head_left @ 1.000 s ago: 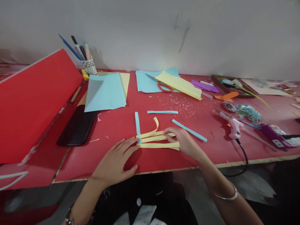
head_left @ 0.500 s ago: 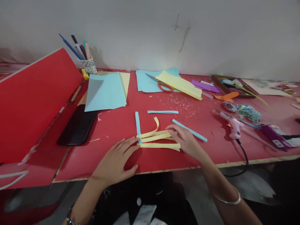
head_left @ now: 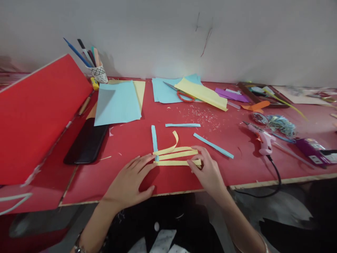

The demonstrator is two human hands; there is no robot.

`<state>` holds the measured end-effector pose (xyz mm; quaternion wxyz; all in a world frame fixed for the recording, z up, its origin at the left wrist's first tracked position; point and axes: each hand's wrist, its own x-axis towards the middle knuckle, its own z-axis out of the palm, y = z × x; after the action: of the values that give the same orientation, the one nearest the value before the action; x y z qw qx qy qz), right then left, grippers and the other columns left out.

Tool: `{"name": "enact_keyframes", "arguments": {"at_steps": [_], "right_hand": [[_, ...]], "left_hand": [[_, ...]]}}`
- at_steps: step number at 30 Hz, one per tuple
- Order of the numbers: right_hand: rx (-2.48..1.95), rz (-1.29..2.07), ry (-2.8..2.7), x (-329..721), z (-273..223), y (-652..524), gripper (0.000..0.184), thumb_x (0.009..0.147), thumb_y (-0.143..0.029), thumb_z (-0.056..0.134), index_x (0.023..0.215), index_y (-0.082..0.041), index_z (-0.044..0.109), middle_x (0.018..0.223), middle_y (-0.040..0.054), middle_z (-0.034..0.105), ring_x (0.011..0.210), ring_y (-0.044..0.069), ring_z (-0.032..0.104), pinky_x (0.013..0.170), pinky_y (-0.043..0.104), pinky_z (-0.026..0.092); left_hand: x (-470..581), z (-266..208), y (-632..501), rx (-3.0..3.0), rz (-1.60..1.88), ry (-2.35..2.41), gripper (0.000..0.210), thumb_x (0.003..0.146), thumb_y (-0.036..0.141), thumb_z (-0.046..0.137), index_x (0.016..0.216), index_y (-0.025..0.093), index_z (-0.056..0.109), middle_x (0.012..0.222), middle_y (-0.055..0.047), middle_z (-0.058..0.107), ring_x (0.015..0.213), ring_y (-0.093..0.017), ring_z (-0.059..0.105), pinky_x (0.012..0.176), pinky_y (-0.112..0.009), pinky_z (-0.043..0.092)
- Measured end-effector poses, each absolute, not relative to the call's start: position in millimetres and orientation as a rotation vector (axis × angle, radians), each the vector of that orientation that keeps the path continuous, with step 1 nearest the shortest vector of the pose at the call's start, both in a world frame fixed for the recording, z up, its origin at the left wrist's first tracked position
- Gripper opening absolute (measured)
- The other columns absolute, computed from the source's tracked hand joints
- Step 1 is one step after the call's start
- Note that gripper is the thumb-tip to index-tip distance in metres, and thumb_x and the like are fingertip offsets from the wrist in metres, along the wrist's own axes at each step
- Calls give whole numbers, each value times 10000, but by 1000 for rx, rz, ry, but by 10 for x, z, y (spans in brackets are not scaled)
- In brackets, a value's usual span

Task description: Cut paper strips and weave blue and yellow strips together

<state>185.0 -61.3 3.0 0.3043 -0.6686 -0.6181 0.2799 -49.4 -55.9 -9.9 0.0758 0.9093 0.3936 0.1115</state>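
Grey wall point(head_left: 147, 35) at the back, red surface point(head_left: 126, 138) in front, head view. Newly changed: your right hand point(head_left: 209, 172) has dropped from the upper strip ends to the right end of the lowest yellow strip point(head_left: 172, 163), so the handling seems now to centre there. Right grip: thumb and forefinger part-spread, strip end between or against them; whether it is pinched, you cannot tell. Left hand point(head_left: 131, 181): unchanged, spread flat, grip loose and holding nothing, fingertips at the strips' left ends. Upper yellow strips point(head_left: 179, 154), fanned above the lowest, meeting an upright blue strip point(head_left: 154, 137) at left. Two further blue strips point(head_left: 183, 125), loose beyond. Containers, two: patterned cup point(head_left: 99, 73), rear left, holding pens point(head_left: 76, 52) upright; dark tray point(head_left: 245, 92), rear right, holding mixed small items, not individually legible.
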Motion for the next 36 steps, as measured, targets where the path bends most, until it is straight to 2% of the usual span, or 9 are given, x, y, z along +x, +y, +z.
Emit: {"name": "enact_keyframes", "arguments": {"at_steps": [9, 15, 20, 25, 30, 33, 36], "right_hand": [[-1699, 612, -1794, 1875, 16, -601, 156, 785, -238, 420, 914, -189, 493, 594, -33, 508, 449, 101, 438, 469, 207, 344], [-1697, 498, -1898, 1898, -1, -542, 177, 803, -251, 381, 881, -195, 530, 659, 13, 586, 544, 136, 521, 523, 224, 375], [-1709, 503, -1907, 1936, -7, -479, 175, 810, -264, 391, 865, -190, 539, 765, 35, 629, 552, 132, 526, 534, 225, 390], [-1699, 454, -1944, 1949, -56, -430, 185, 820, -254, 384, 860, -178, 548, 825, 55, 637, 592, 140, 548, 550, 234, 400], [-1745, 263, -2049, 1917, -85, -391, 226, 829, -220, 342, 814, -186, 565, 825, 70, 624, 678, 179, 572, 565, 264, 411], [-1749, 34, -2111, 1904, -29, -349, 241, 817, -205, 348, 904, -170, 571, 869, 103, 606, 789, 226, 557, 643, 320, 431], [-1606, -65, -2226, 1876, 86, -296, 305, 810, -169, 351, 1056, -182, 531, 1030, 110, 572, 971, 245, 505, 815, 385, 401]], "left_hand": [[-503, -97, -568, 2730, 328, 1170, 426, 734, 304, 458, 1137, 169, 486, 1265, -99, 478, 1129, -240, 463, 939, -413, 394], [-496, -87, -560, 2736, 332, 1167, 414, 742, 308, 458, 1135, 182, 493, 1250, -85, 496, 1122, -230, 471, 947, -396, 388], [-491, -83, -554, 2735, 352, 1157, 401, 750, 305, 450, 1125, 175, 505, 1238, -88, 505, 1119, -230, 473, 947, -402, 387], [-497, -98, -551, 2749, 335, 1154, 408, 749, 292, 454, 1143, 193, 497, 1248, -83, 495, 1132, -228, 460, 934, -407, 399], [-497, -100, -564, 2728, 308, 1176, 410, 747, 297, 456, 1144, 203, 499, 1264, -84, 478, 1138, -239, 451, 926, -421, 404], [-504, -97, -570, 2715, 305, 1176, 406, 747, 296, 459, 1141, 211, 501, 1268, -77, 474, 1140, -237, 450, 934, -419, 398], [-519, -101, -551, 2732, 319, 1137, 411, 742, 300, 471, 1143, 217, 501, 1272, -71, 470, 1146, -229, 444, 957, -405, 377]]}}
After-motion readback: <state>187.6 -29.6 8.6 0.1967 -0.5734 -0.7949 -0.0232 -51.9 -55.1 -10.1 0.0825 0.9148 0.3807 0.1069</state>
